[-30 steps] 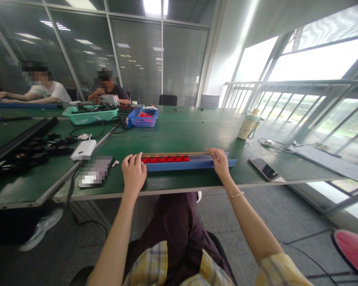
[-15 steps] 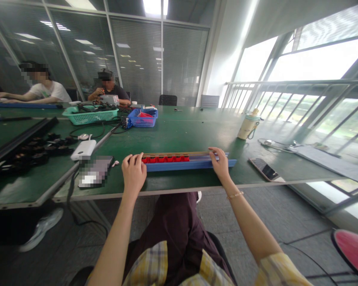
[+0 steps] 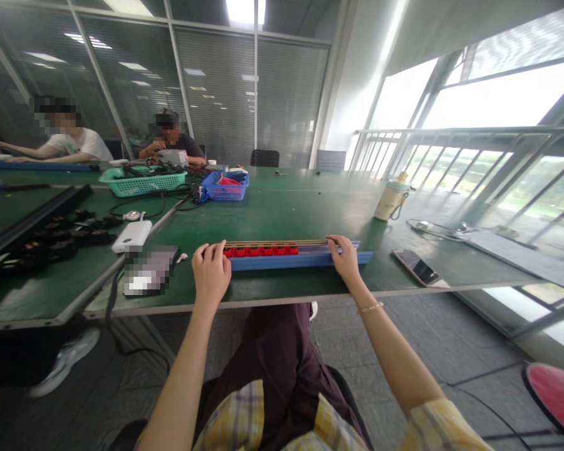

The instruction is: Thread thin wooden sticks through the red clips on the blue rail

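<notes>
No text, label, brand, number or sign can be read anywhere: the cup (image 3: 391,198), the phone (image 3: 416,267) and the white power bank (image 3: 131,235) show no legible print.

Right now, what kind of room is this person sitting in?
Probably an office-like workshop for small assembly work: long green tables, baskets of parts, a blue rail with red pieces under both hands, and other people working by glass walls.

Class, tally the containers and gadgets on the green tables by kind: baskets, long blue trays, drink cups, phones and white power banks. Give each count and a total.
Baskets: 2, green basket and blue basket
Long blue tray: 1
Drink cup: 1
Phone: 1
White power bank: 1
Total: 6
</notes>
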A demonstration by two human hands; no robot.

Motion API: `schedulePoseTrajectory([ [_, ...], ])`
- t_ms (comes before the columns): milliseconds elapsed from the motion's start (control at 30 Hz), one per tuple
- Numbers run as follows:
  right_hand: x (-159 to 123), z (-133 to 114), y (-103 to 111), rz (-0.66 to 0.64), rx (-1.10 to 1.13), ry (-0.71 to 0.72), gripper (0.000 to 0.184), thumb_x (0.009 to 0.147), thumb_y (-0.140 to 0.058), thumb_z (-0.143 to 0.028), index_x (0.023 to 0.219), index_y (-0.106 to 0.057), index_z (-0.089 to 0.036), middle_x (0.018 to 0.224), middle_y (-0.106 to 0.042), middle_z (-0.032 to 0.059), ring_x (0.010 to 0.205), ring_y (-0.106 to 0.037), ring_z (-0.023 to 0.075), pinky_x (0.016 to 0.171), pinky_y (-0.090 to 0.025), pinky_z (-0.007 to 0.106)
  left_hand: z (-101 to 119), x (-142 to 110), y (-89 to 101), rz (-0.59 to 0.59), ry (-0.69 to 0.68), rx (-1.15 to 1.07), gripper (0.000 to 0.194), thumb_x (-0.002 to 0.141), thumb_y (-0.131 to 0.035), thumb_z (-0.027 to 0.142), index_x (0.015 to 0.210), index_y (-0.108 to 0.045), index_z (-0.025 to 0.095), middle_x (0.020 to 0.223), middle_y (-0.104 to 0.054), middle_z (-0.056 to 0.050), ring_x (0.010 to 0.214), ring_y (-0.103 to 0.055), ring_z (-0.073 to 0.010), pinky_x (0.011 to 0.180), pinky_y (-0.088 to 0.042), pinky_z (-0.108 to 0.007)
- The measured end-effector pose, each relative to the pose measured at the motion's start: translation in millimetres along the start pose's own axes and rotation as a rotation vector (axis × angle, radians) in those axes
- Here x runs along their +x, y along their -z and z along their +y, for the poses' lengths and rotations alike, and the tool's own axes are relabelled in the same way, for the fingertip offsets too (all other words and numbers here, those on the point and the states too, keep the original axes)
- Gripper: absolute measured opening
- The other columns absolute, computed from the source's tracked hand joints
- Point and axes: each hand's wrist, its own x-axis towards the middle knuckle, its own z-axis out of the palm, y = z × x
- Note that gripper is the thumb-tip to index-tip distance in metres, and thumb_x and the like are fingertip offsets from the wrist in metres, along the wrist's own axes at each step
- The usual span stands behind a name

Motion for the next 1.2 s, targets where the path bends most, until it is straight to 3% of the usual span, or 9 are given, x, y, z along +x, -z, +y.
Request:
schedulePoseTrajectory([
  [267, -1.0, -1.8, -1.7, -0.065, -0.119, 0.014, 0.036, 0.100, -0.037, -0.041, 0.108, -0.068, -0.023, 0.108, -0.072, 0.0088, 0.104, -0.062, 0.0255, 0.095, -0.044, 0.041, -0.6, 0.9, 0.0, 0.005, 0.012, -0.017, 0.044, 0.094, -0.040, 0.023, 0.132, -0.060, 0.015, 0.118, -0.065, -0.014, 0.123, -0.043, -0.0328, 0.107, -0.037, -0.049],
  [633, -1.0, 6.1, -2.6, 0.138, -0.176, -0.054, 0.029, 0.095, -0.044, -0.043, 0.086, -0.061, -0.021, 0.084, -0.065, 0.0090, 0.085, -0.055, 0.0243, 0.085, -0.043, 0.039, 0.0, 0.8, 0.5, -0.004, 0.009, -0.004, 0.044, 0.094, -0.039, 0.023, 0.132, -0.059, 0.013, 0.119, -0.064, -0.014, 0.124, -0.042, -0.0326, 0.107, -0.037, -0.049],
  [900, -1.3, 5.2, -0.9, 0.129, -0.113, -0.054, 0.027, 0.095, -0.043, -0.041, 0.082, -0.058, -0.022, 0.082, -0.063, 0.0073, 0.083, -0.054, 0.0238, 0.082, -0.042, 0.038, 0.1, 0.0, 1.0, -0.008, 0.018, -0.038, 0.045, 0.092, -0.040, 0.023, 0.132, -0.059, 0.015, 0.120, -0.064, -0.015, 0.125, -0.041, -0.0327, 0.107, -0.036, -0.050],
  [1200, -0.7, -1.2, 2.1, 0.151, -0.088, -0.092, 0.035, 0.097, -0.040, -0.050, 0.086, -0.059, -0.022, 0.081, -0.064, 0.0069, 0.082, -0.055, 0.0230, 0.079, -0.042, 0.036, 0.2, -0.4, 0.7, -0.004, 0.012, -0.006, 0.044, 0.093, -0.040, 0.024, 0.130, -0.060, 0.014, 0.120, -0.064, -0.014, 0.123, -0.043, -0.0324, 0.107, -0.037, -0.049],
])
